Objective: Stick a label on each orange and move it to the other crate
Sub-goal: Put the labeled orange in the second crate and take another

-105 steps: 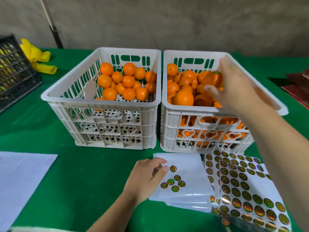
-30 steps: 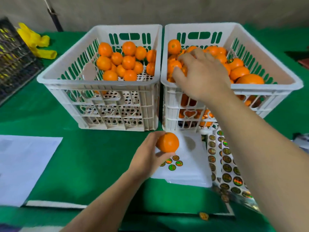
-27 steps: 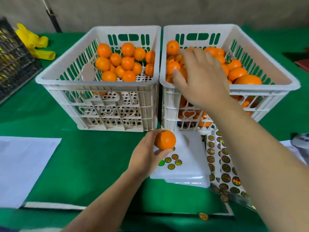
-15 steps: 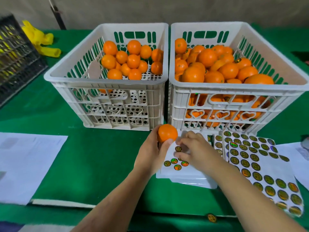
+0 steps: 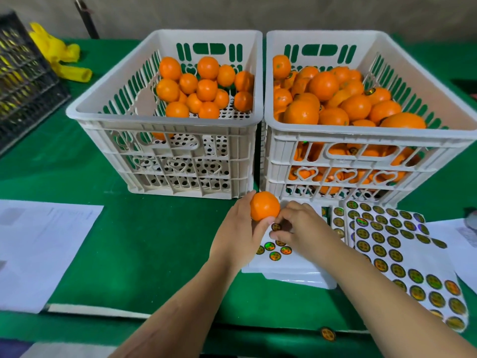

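Observation:
My left hand point(image 5: 238, 233) grips an orange point(image 5: 264, 205) just in front of the two white crates. My right hand point(image 5: 300, 228) pinches a round holographic label point(image 5: 276, 226) right beside the orange, over a nearly used label sheet point(image 5: 289, 262) that still carries a few labels. The left crate point(image 5: 165, 130) holds a shallow layer of oranges at its back. The right crate point(image 5: 371, 133) is heaped with oranges, some showing labels.
Full label sheets point(image 5: 392, 249) lie fanned out to the right on the green cloth. White paper point(image 5: 38, 249) lies at the left. A black crate point(image 5: 23, 81) and yellow gloves point(image 5: 59, 54) sit at the far left. One loose label point(image 5: 327, 334) sticks to the table's front edge.
My right hand left the right crate and came down to the label sheet, where it lifted a label toward the orange. My left hand raised the orange slightly.

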